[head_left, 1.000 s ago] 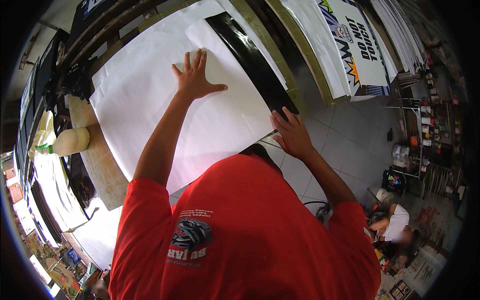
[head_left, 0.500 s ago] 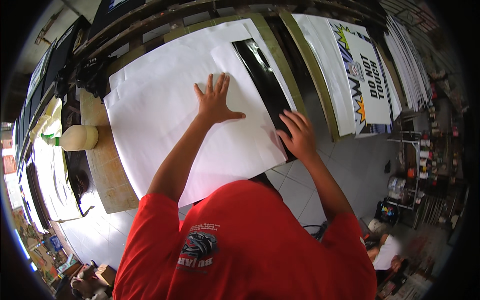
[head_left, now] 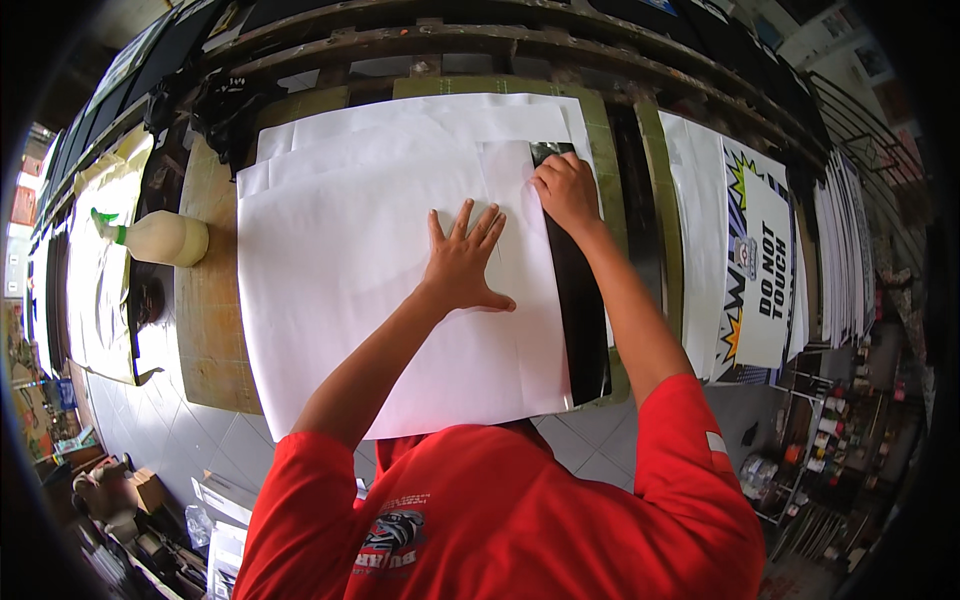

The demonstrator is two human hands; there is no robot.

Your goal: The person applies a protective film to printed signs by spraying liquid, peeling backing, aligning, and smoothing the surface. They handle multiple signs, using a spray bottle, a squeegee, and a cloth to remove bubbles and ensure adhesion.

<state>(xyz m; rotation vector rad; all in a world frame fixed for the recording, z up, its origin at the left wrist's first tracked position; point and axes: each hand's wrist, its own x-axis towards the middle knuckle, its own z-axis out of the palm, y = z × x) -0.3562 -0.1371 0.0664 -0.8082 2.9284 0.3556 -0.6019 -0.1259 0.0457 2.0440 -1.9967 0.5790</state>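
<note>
A large white sheet (head_left: 360,290) lies on a green cutting mat (head_left: 215,340), over other white sheets at its far side. My left hand (head_left: 465,255) rests flat on it, fingers spread. Along the sheet's right side runs a glossy black strip (head_left: 588,345), uncovered beside the white edge. At the far end of this strip my right hand (head_left: 567,192) is closed, thumb and fingers pinched at the far right edge of the white sheet. The fingertips partly hide what they grip.
To the left stands a spray bottle (head_left: 170,238) with a green nozzle. At the right, printed signs (head_left: 765,270) and white sheets lie on another board. Dark wooden rails (head_left: 480,42) cross the far side, with a black plastic bag (head_left: 230,100) at the left. A wire rack (head_left: 805,440) stands lower right.
My right hand has gone from open beside the strip's middle to its far end and has closed there. My left hand stays flat and spread on the sheet. The view has shifted.
</note>
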